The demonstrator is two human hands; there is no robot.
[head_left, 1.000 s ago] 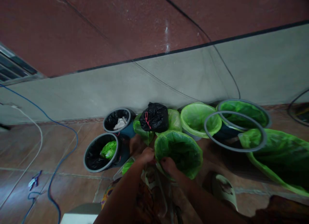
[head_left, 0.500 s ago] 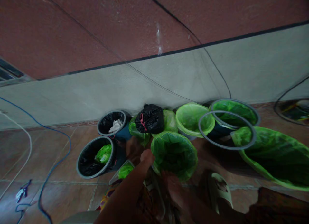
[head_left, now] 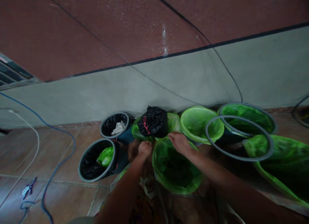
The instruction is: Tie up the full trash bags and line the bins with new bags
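In the middle of the head view stands a bin lined with a green trash bag point(head_left: 177, 183), its mouth wide. My left hand point(head_left: 145, 148) is closed at the left edge of this bag. At the far rim, my right hand point(head_left: 178, 141) has its fingers closed on the bag's edge. Just behind rests a tied black trash bag point(head_left: 156, 122) with a pink tie. A second green-lined bin point(head_left: 200, 122) stands behind and to the right. What lies deep inside the middle bag is too dark to make out.
Two black-lined bins point(head_left: 89, 159) stand on the left, with crumpled contents. To the right are a loose grey ring point(head_left: 270, 146), another green-lined bin point(head_left: 251, 116) and a large green liner point(head_left: 287, 166). A blue cable point(head_left: 56, 167) and keys point(head_left: 29, 188) lie on the tiles.
My right hand has risen from the near side of the middle bin to its far rim. My left hand has shifted slightly up and left. The view has moved a little.
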